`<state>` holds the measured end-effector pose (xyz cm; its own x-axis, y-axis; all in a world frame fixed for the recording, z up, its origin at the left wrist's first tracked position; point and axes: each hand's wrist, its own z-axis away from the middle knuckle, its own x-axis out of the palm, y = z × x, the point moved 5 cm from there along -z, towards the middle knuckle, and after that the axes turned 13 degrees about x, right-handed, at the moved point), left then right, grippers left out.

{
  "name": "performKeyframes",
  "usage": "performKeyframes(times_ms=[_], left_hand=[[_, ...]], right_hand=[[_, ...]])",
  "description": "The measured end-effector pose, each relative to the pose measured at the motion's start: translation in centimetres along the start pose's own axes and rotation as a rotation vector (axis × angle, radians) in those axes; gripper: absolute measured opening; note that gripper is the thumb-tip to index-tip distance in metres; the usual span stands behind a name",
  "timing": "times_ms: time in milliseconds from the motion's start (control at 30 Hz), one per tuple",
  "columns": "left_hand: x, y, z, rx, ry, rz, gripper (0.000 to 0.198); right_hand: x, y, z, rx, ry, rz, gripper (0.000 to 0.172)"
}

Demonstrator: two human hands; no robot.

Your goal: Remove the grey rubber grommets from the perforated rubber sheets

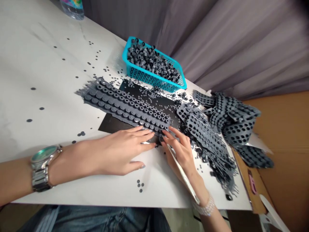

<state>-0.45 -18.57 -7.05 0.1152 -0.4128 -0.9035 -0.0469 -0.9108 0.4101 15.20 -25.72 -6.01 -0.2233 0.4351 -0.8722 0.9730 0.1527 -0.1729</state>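
Blue jeans [101, 219] fill the near edge, under a white table [48, 64]. The left hand [120, 151], a steel watch [44, 164] on its wrist, lies flat and open, holding nothing, its fingertips touching the near end of a grey studded strip [125, 106]. The right hand [180, 151], with a bead bracelet [205, 207], is curled loosely round a thin white tool [183, 175] and presses its fingertips on that same end. The strip lies aslant across a black mat [111, 124] mid-table. Behind it stands a teal basket [154, 80] of grey rings, and to the right is a heap [229, 129] of punched grey sheets. Dark discs [140, 185] dot the top. A bottle [72, 8] at the far corner has a bright label, too blurred to read. There is a grey curtain [217, 38] behind and a cardboard box [285, 135] at right.
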Motion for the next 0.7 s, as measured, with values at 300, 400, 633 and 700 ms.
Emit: performKeyframes(times_ms=[300, 400, 633, 700], left_hand=[[0.1, 0.0, 0.0, 0.001, 0.031, -0.004, 0.058], [0.0, 0.0, 0.0, -0.006, 0.023, 0.001, 0.058], [0.1, 0.0, 0.1, 0.024, 0.025, -0.025, 0.057], [0.2, 0.0, 0.1, 0.034, 0.038, -0.034, 0.057]], right_hand=[[-0.1, -0.5, -0.4, -0.084, -0.018, 0.061, 0.012], [0.3, -0.6, -0.2, -0.088, -0.053, 0.09, 0.014], [0.0, 1.9, 0.4, 0.285, 0.075, 0.181, 0.017], [-0.1, 2.0, 0.4, 0.305, 0.094, 0.166, 0.015]])
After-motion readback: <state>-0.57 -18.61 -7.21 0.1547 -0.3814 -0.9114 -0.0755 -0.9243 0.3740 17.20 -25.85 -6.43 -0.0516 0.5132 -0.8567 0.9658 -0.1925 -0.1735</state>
